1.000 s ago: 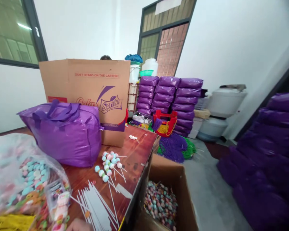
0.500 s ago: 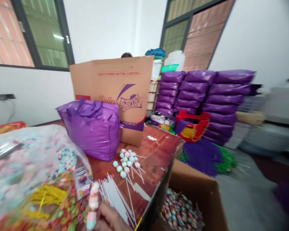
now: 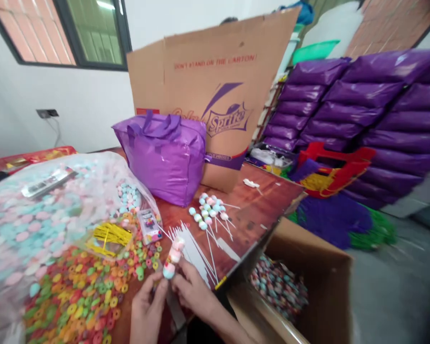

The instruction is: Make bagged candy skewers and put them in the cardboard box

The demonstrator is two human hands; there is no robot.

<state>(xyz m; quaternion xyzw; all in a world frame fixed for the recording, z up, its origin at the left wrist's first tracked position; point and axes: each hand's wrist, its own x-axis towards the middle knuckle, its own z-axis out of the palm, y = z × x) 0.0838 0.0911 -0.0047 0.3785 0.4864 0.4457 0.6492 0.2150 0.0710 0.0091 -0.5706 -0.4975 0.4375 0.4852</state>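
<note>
Both my hands meet at the table's near edge around a marshmallow skewer (image 3: 173, 257), a white stick carrying pink, white and blue marshmallows. My left hand (image 3: 146, 308) pinches the stick from below. My right hand (image 3: 193, 291) closes on it from the right. Just beyond lies a fan of bare white sticks (image 3: 195, 248). Several finished marshmallow skewers (image 3: 209, 210) lie further back on the wooden table (image 3: 258, 200). To the left spread coloured ring candies (image 3: 82, 296) and a clear bag of pastel marshmallows (image 3: 28, 215).
A purple zipped bag (image 3: 165, 155) and a tall upright carton (image 3: 218, 91) stand at the table's back. An open cardboard box (image 3: 308, 267) of wrapped candy sits on the floor to the right. Stacked purple packs (image 3: 361, 110), a red basket (image 3: 333, 167) and bundles of strands lie beyond.
The view has swung left and down. Both hands have come into view and the marshmallow skewer has risen upright between them; before, only part of one hand showed at the bottom edge.
</note>
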